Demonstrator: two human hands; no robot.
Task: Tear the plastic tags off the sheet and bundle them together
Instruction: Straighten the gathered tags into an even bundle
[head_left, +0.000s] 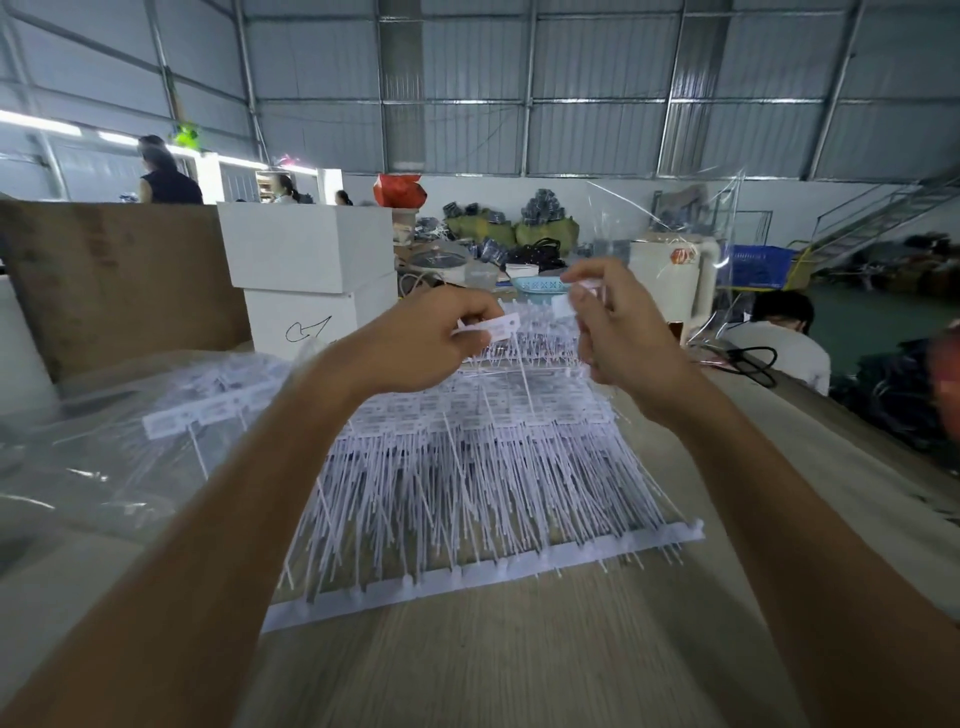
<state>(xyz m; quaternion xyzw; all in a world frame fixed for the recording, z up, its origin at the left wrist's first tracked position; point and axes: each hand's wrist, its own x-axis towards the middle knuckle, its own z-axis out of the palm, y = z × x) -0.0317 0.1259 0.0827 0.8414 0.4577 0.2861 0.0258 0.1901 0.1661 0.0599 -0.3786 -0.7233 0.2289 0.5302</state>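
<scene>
We are in the tearing step, with bundling yet to come. The sheets of plastic tags (467, 457) lie fanned across the wooden worktop (519, 670), label heads in rows and long thin tails pointing toward us, a strip of joined heads along the near edge. Most tags look attached, so we judge the job far from finished.

Our left hand (421, 343) is raised over the far part of the pile, fingers curled, pinching a small stack of torn tags (491, 328) by their heads between thumb and forefinger. Our right hand (618, 332) is lifted just beside it, a little higher, fingers bent round a single tag head (566, 304) at the fingertips; a thin tail hangs down from it toward the sheet. Whether that tag is already free of its row we cannot tell.

Next we would need a short, clean pull to part that tag, then lay its head flat against the stack on the left, tails aligned, without loosening the left pinch.

Both forearms reach forward, wrists bent. A clear bag of more tags (171, 410) lies to the left.
</scene>
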